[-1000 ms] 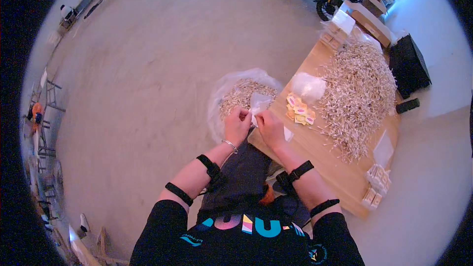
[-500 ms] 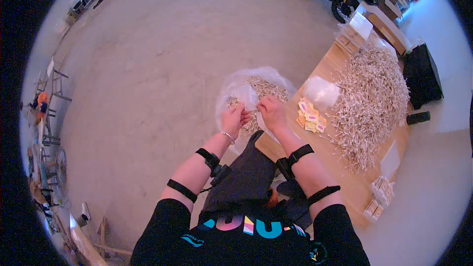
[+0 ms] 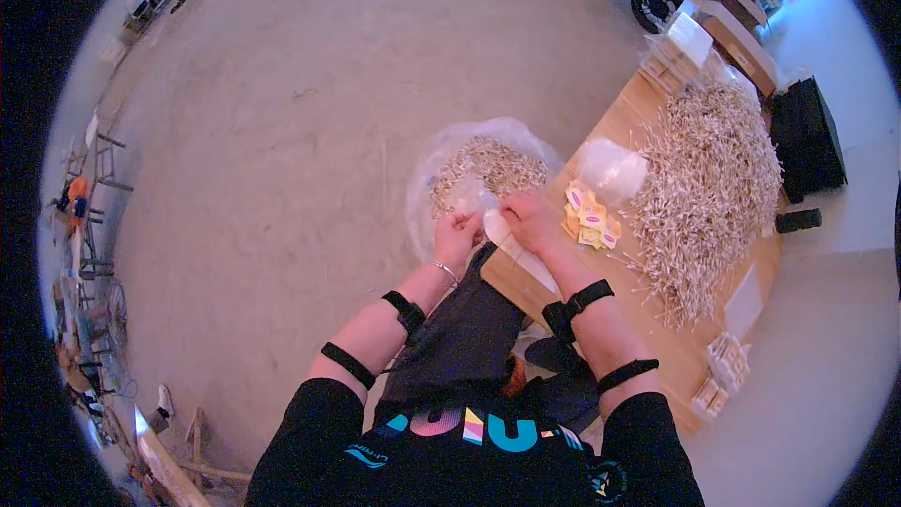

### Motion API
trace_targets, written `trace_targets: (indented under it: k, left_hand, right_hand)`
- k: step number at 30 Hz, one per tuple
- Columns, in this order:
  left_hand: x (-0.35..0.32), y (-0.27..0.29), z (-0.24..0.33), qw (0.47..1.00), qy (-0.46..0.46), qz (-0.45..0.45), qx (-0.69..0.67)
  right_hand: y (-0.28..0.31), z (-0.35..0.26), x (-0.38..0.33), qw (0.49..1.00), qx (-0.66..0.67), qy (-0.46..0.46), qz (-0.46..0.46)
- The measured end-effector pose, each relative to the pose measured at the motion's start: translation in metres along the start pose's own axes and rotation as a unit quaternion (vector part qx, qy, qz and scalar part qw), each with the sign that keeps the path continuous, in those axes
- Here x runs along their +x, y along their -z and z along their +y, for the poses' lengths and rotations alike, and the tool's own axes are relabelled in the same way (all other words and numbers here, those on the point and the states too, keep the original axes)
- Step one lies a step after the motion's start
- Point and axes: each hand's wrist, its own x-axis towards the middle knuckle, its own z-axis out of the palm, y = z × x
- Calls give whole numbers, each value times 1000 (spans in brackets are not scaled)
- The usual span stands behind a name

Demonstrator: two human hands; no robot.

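My black shirt (image 3: 441, 474) fills the bottom of the frame; above it, each bare forearm carries two black straps (image 3: 347, 366). My left hand (image 3: 457, 238) is at frame centre, fingers together, clamped on the lower part of a small bag (image 3: 472, 195) of clear plastic. My right hand (image 3: 531, 222) is just right of it, fingers curled beside the bag's right edge; the fingertips are hidden, so I cannot tell whether they grip it. The small bag sits between my hands, in front of an open large bag (image 3: 419, 202) that contains loose swabs (image 3: 502, 161).

The table (image 3: 521, 286) runs diagonally through the right half of the frame, one corner below my right hand. Yellow cards (image 3: 589, 218) lie on it near that hand, with a plastic bundle (image 3: 612, 172) just above them. A swab pile (image 3: 706, 192) covers the middle right. Packs (image 3: 721, 366) stand at lower right. A black box (image 3: 805, 139) is beyond the pile, and a motorcycle (image 3: 660, 2) is at upper right
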Motion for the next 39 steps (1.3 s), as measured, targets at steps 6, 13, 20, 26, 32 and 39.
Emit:
trace_targets:
  k: [6, 13, 20, 26, 32, 39]
  left_hand:
    - [-18, -10, -11, 999, -40, 16, 1]
    - [-24, -13, -7, 997, -70, 8, 3]
    - [-40, -19, -4, 987, -74, -12, 141]
    - [-23, -13, -20, 994, -99, 18, 32]
    - [-29, -19, -17, 995, -91, -24, 15]
    - [-32, -20, -17, 994, -78, -10, 76]
  right_hand:
    - [-1, 3, -9, 991, 63, -95, 69]
    - [-18, 12, -9, 991, -39, 5, 125]
    - [-20, 18, -11, 990, 16, -96, 102]
    - [-17, 12, -9, 989, 11, -109, 101]
    - [-8, 10, -10, 988, -3, -143, 56]
    - [-7, 9, -11, 990, 5, -132, 48]
